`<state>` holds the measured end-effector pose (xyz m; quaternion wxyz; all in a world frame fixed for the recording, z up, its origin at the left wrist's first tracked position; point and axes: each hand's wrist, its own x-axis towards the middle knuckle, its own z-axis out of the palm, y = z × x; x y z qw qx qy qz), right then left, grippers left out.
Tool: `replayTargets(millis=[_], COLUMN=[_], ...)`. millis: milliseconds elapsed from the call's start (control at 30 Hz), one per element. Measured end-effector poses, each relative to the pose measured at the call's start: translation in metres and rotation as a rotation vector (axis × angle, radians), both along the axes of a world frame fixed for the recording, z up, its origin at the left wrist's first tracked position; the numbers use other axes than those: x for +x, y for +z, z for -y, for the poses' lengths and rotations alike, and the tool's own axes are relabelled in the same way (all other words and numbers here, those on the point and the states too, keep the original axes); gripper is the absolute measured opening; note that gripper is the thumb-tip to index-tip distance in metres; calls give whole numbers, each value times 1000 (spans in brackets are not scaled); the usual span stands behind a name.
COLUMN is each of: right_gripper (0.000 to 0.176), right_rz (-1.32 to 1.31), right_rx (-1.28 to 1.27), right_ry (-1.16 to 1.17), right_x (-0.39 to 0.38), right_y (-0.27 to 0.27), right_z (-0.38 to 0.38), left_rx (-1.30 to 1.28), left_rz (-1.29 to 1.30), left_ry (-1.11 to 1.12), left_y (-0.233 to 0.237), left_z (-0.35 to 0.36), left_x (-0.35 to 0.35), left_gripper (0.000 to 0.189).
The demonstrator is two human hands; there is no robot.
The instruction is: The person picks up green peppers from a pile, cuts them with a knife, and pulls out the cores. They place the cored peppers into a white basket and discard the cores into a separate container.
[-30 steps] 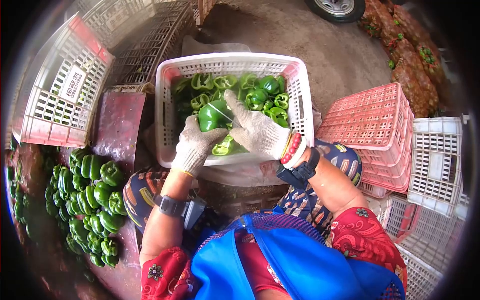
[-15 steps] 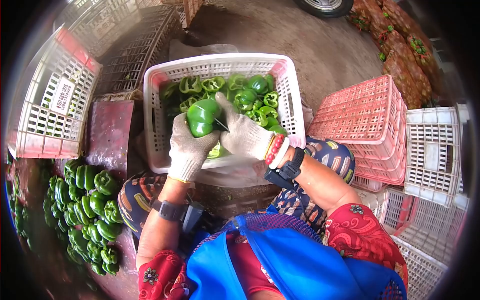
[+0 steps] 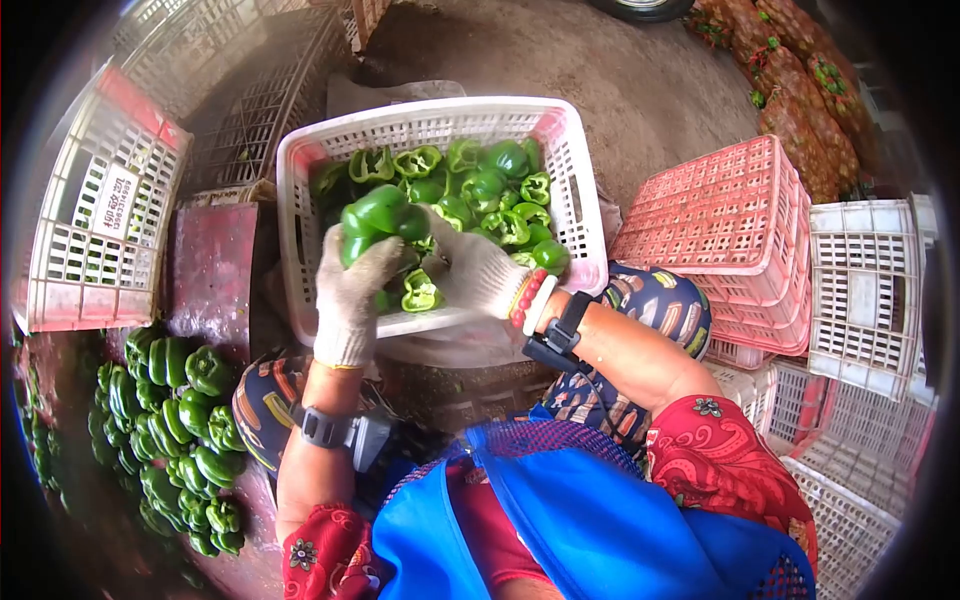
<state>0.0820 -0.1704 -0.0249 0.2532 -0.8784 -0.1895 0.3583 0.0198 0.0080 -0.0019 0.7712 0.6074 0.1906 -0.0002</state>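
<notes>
Head view: left gloved hand [image 3: 345,300] grasps green pepper [image 3: 375,212] above left part of white crate [image 3: 583,200]. Right gloved hand [image 3: 482,270] close beside pepper; its grip is hidden, cannot tell what it holds. Done: many opened peppers [image 3: 421,290] in crate. Remaining: seemingly whole peppers [image 3: 172,410] heaped at near left. Work looks partway; unclear if held pepper is cut.

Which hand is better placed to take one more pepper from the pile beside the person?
Left, I would judge. The left hand is nearer to the pile, on the person's left, though it must first free itself of the pepper it holds. The right hand is farther, over the crate.
</notes>
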Motion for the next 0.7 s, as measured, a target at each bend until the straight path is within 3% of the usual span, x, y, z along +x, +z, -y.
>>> replayTargets(millis=[100, 133, 200, 233, 300, 333, 500, 567, 700], right_gripper=[71, 70, 78, 84, 86, 88, 70, 60, 56], right_rz=[143, 180, 57, -65, -34, 1, -397, -667, -815], right_rx=[231, 316, 690, 822, 983, 763, 908, 966, 917], right_ry=[-124, -157, -213, -224, -140, -21, -344, -451, -623], right_x=[-9, -8, 0, 6, 10, 13, -1, 1, 1], right_y=[-18, -24, -14, 3, 11, 23, 23, 13, 13], right_z=[16, 22, 31, 32, 28, 33, 28, 29, 33], left_rx=[-243, -221, 68, 93, 527, 786, 231, 174, -123], left_rz=[82, 27, -63, -114, -164, -117, -93, -123, -98], left_ry=[50, 101, -40, -112, -268, -316, -440, -387, -302], left_y=[20, 34, 28, 19, 3, -1, 13, 10, 16], left_z=[-23, -19, -20, -16, -2, 6, 1, 5, 6], left_x=[10, 11, 8, 4, -2, -5, 5, 7, 5], left_gripper=[47, 50, 55, 61, 65, 66, 71, 64, 53])
